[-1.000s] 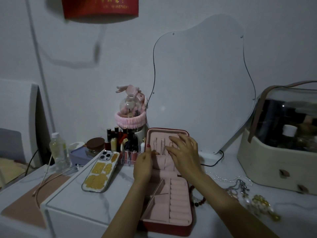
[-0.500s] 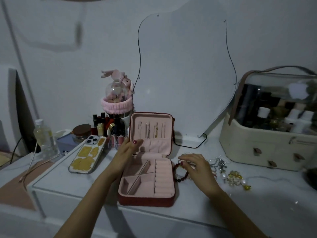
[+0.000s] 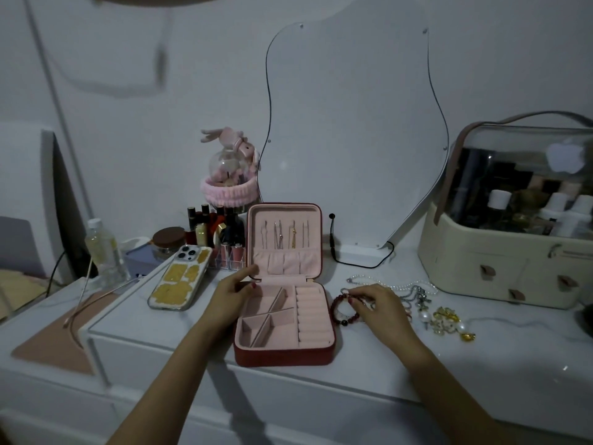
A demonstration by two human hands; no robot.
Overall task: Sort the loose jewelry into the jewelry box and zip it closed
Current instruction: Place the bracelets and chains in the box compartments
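A red jewelry box (image 3: 282, 356) with pink lining lies open on the white dresser, its lid standing upright with several hooks inside. My left hand (image 3: 231, 295) rests against the box's left side at the hinge, fingers loosely extended. My right hand (image 3: 377, 305) is just right of the box, fingertips pinching a dark red bead bracelet (image 3: 337, 311) that lies on the dresser. More loose jewelry lies further right: a pearl necklace (image 3: 390, 283), a silver chain piece (image 3: 421, 295) and a gold and pearl piece (image 3: 449, 321).
A phone in a gold-patterned case (image 3: 179, 277) lies left of the box. Behind it stand lipsticks in a clear holder (image 3: 221, 239), a jar and a bottle (image 3: 102, 248). A curvy mirror (image 3: 353, 130) leans on the wall. A cream cosmetics case (image 3: 510, 239) stands at the right.
My right hand left the box lid and moved right onto the bead bracelet. My left hand slid to the box's left side. The camera view shifted, bringing the loose jewelry into view.
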